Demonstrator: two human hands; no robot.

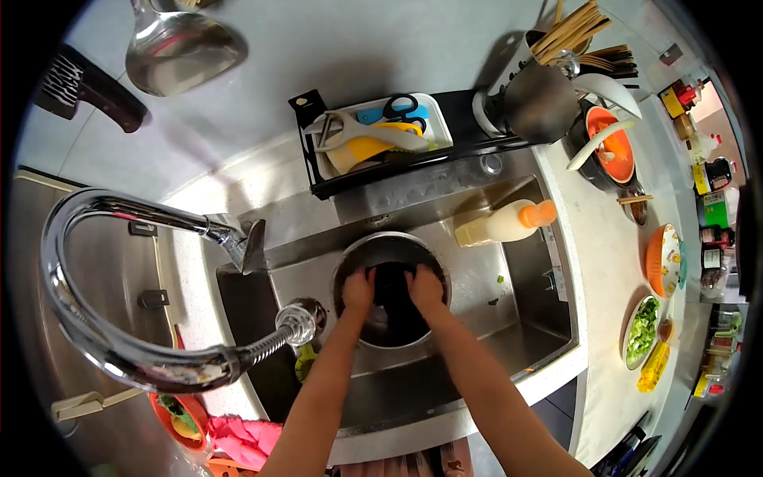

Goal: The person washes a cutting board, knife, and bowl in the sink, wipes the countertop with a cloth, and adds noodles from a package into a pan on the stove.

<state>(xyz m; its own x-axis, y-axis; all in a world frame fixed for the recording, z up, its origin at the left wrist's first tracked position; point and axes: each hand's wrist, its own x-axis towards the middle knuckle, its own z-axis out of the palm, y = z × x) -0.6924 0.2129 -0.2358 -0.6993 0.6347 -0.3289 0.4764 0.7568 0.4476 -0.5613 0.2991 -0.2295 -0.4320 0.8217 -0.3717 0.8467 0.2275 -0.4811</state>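
A round metal bowl (384,242) sits in the steel sink (306,280). Inside it is a limp-looking black item (395,285) whose kind I cannot make out. My left hand (359,292) grips this item from the bowl's left side, fingers curled and partly hidden. On the right side my right hand (425,288) holds the same black item, its fingertips also hidden. Both forearms reach in over the sink's front edge.
A curved chrome faucet (60,262) arches in from the left, its spray head (300,319) near my left forearm. A bottle with an orange cap (509,222) lies in the sink. Behind stands a black rack (381,180). Chopped greens fill a dish (640,332) at right.
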